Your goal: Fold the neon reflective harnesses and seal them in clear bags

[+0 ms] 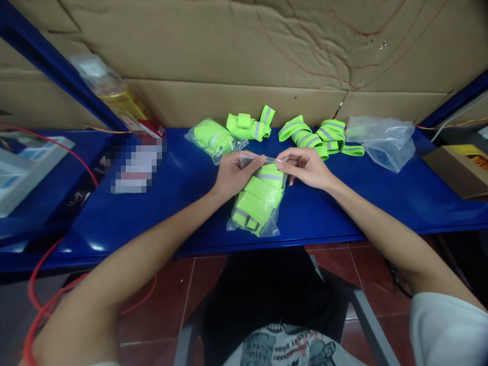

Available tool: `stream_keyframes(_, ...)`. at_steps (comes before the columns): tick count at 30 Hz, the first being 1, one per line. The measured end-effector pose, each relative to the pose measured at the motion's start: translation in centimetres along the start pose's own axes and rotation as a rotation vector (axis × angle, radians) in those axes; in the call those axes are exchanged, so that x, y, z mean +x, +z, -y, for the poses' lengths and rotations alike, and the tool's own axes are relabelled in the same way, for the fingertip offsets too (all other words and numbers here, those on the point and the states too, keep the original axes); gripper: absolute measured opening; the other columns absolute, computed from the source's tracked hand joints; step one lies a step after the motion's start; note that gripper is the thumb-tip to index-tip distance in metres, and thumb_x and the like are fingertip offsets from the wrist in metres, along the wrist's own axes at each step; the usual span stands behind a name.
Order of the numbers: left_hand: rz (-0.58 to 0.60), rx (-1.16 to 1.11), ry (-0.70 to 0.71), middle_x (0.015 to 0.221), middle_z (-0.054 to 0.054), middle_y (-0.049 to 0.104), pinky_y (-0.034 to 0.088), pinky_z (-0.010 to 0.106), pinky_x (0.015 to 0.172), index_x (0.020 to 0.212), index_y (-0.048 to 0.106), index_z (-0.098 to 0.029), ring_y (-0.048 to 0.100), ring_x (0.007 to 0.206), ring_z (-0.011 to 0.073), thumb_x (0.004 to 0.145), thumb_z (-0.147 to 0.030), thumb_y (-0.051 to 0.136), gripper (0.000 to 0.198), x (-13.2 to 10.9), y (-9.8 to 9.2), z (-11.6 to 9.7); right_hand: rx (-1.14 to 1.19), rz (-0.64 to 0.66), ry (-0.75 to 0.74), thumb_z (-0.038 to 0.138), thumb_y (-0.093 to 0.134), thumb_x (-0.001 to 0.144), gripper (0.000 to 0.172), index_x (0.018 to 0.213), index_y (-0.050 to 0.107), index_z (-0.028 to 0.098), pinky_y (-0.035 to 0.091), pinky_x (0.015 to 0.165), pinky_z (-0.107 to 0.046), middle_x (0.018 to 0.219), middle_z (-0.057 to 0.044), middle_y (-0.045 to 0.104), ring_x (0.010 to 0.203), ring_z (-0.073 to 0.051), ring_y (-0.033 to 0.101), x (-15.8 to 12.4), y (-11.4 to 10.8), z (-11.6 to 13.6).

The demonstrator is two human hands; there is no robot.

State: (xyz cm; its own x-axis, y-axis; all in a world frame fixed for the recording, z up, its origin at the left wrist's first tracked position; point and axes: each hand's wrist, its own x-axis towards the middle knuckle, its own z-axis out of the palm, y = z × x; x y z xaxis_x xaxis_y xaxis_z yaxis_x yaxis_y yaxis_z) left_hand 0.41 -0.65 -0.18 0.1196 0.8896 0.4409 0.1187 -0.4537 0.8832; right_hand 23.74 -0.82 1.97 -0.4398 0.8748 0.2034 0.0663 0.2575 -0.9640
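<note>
A clear plastic bag (pixel 272 227) lies near the front of the blue table, its top edge toward the back. Inside it is a folded neon-green reflective strap (pixel 256 201) with grey stripes and a dark buckle. My left hand (pixel 237 173) pinches the bag's top edge at the left. At the right end of that edge, my right hand (pixel 305 166) grips the plastic between thumb and fingers. Just behind my left hand rests another bagged green strap (pixel 213 137). Loose green straps, one rolled bundle (pixel 249 126) and a looser pile (pixel 314 136), lie farther back.
An unfilled-looking plastic bag (pixel 385 142) lies at the back right, beside a cardboard box (pixel 457 170). A bottle (pixel 114 94) with yellow contents stands at the back left of the blue table (pixel 324 208). Red cable (pixel 36 284) hangs at the left. Cardboard (pixel 213 46) lines the back.
</note>
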Motion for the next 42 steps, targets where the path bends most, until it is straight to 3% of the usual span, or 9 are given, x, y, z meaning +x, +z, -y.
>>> stream_keyframes(5,-0.033,0.037,0.034,0.09,0.005,0.084,0.06,0.034,0.074,0.086,0.086,-0.025,0.075,0.08,0.0194,0.092,-0.052,0.082,0.028,0.0,0.1,-0.3,-0.016,0.037,0.031,0.061,0.087,0.086,0.048,0.096,0.078,0.015,0.056,0.045,-0.02,0.068,0.002,0.066,0.051,-0.009,0.059,-0.1,0.4,0.3)
stream_keyframes(11,-0.046,0.031,0.062,0.085,0.005,0.083,0.06,0.032,0.071,0.084,0.086,-0.023,0.076,0.077,0.0189,0.092,-0.053,0.082,0.031,0.3,-0.2,-0.2,-0.045,-0.01,-0.066,0.058,0.086,0.087,0.047,0.105,0.079,0.016,0.053,0.043,-0.018,0.074,0.002,0.068,0.052,-0.007,0.057,-0.1,0.9,0.1)
stream_keyframes(20,-0.052,0.057,0.086,0.092,0.005,0.085,0.063,0.031,0.081,0.086,0.087,-0.025,0.08,0.085,0.0181,0.095,-0.046,0.08,0.024,0.2,0.1,-0.2,0.006,0.079,0.026,0.06,0.088,0.085,0.048,0.098,0.079,0.014,0.05,0.041,-0.017,0.063,0.004,0.063,0.051,-0.008,0.058,0.1,0.6,0.2)
stream_keyframes(24,-0.046,-0.037,-0.041,0.091,0.006,0.085,0.062,0.03,0.075,0.084,0.086,-0.023,0.078,0.081,0.0171,0.09,-0.049,0.085,0.027,0.1,0.4,0.0,-0.018,0.084,0.031,0.061,0.087,0.085,0.048,0.094,0.079,0.015,0.049,0.041,-0.017,0.063,0.004,0.062,0.047,-0.006,0.055,0.1,0.3,-0.1)
stream_keyframes(28,0.043,-0.251,-0.411,0.084,0.008,0.083,0.059,0.029,0.059,0.082,0.085,-0.019,0.073,0.067,0.0175,0.073,-0.052,0.098,0.036,0.0,0.5,0.0,-0.035,0.085,0.007,0.063,0.09,0.081,0.047,0.089,0.081,0.017,0.045,0.04,-0.019,0.08,0.001,0.068,0.048,-0.004,0.053,0.0,0.6,-0.5)
stream_keyframes(31,0.091,-0.322,-0.561,0.087,0.011,0.084,0.06,0.03,0.058,0.085,0.087,-0.016,0.075,0.067,0.0201,0.062,-0.043,0.104,0.039,0.1,0.2,-0.3,-0.026,0.062,0.001,0.063,0.089,0.081,0.047,0.092,0.083,0.018,0.042,0.038,-0.021,0.085,0.0,0.07,0.046,-0.003,0.051,-0.1,1.0,-0.7)
stream_keyframes(34,0.11,-0.336,-0.587,0.087,0.013,0.084,0.061,0.031,0.06,0.084,0.087,-0.016,0.076,0.069,0.0213,0.063,-0.041,0.103,0.037,0.1,0.1,-0.4,-0.027,0.061,0.005,0.061,0.088,0.083,0.045,0.095,0.084,0.018,0.042,0.039,-0.021,0.087,0.0,0.07,0.047,-0.003,0.051,0.0,0.9,-0.7)
stream_keyframes(39,0.114,-0.29,-0.476,0.086,0.01,0.084,0.063,0.032,0.066,0.08,0.085,-0.016,0.077,0.075,0.0217,0.064,-0.039,0.102,0.032,-0.1,0.4,-0.4,-0.077,0.127,0.012,0.057,0.091,0.082,0.041,0.09,0.085,0.017,0.047,0.042,-0.019,0.091,-0.002,0.07,0.054,-0.004,0.054,0.2,0.1,-0.2)
stream_keyframes(42,0.099,-0.308,-0.447,0.088,0.009,0.083,0.063,0.033,0.068,0.082,0.085,-0.016,0.076,0.076,0.0212,0.066,-0.039,0.101,0.032,-0.1,0.5,-0.6,-0.055,0.088,0.037,0.057,0.089,0.084,0.043,0.093,0.086,0.016,0.048,0.04,-0.02,0.077,-0.001,0.071,0.052,-0.007,0.056,0.2,0.3,-0.1)
